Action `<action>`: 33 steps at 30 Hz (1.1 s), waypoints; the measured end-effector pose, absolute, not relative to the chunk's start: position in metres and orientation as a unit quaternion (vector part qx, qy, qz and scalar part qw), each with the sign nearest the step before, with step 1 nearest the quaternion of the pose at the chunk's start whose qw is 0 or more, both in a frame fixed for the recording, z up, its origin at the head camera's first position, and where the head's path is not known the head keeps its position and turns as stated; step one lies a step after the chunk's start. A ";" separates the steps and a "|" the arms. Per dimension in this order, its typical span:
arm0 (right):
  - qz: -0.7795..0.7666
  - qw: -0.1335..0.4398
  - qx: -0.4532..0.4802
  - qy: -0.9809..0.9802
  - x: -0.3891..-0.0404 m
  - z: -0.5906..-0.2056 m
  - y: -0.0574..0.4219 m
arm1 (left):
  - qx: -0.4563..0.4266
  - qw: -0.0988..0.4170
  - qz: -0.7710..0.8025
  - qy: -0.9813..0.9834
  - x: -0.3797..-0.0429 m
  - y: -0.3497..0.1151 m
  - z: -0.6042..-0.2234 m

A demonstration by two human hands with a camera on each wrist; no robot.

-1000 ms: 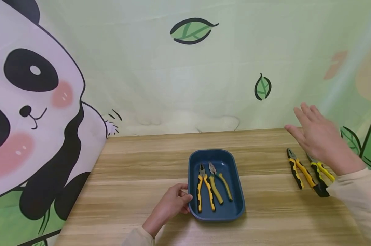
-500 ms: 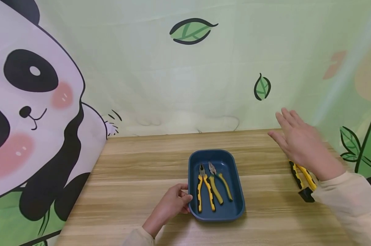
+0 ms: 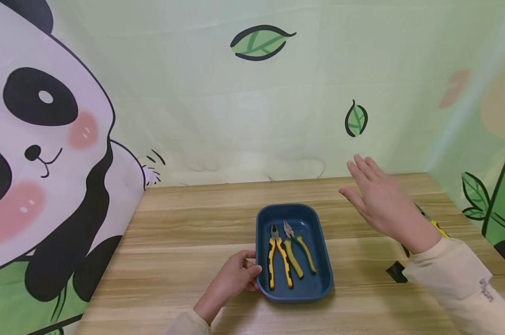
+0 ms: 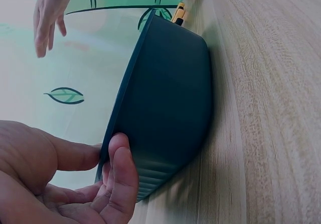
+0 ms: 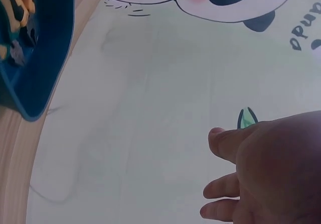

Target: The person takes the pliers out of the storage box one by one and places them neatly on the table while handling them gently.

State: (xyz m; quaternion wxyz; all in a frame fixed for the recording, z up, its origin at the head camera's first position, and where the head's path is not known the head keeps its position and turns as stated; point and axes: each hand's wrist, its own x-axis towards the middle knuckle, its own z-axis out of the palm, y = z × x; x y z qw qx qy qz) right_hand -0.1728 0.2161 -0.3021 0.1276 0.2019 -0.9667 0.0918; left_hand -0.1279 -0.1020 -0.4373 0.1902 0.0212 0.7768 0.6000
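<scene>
In the head view my left hand holds the left side of a blue tray. The left wrist view shows the thumb at the tray's rim, the fingers curled against the outer wall. Two pairs of pliers lie in the tray: combination pliers with yellow-and-black handles, and a pair with olive-yellow handles. My right hand hovers in the air to the tray's right, fingers straight, thumb spread, holding nothing. Behind its wrist, other pliers show only in part.
A wooden table bears the tray and pliers. At its back stands a pale green cloth printed with leaves and a panda. A small black piece shows under the right cuff.
My right hand has moved left and slightly down, from over the pliers at the right toward the tray, its fingers still straight. The left hand and tray have stayed put.
</scene>
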 end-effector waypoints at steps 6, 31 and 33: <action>0.088 0.133 0.215 -0.964 -0.172 -0.302 0.198 | 0.018 0.190 0.598 0.779 -0.128 -0.102 -0.438; 0.109 0.116 0.244 -0.957 -0.168 -0.318 0.142 | 0.017 0.194 0.599 0.776 -0.129 -0.103 -0.440; 0.111 0.117 0.243 -0.956 -0.167 -0.318 0.140 | 0.019 0.194 0.600 0.776 -0.130 -0.103 -0.440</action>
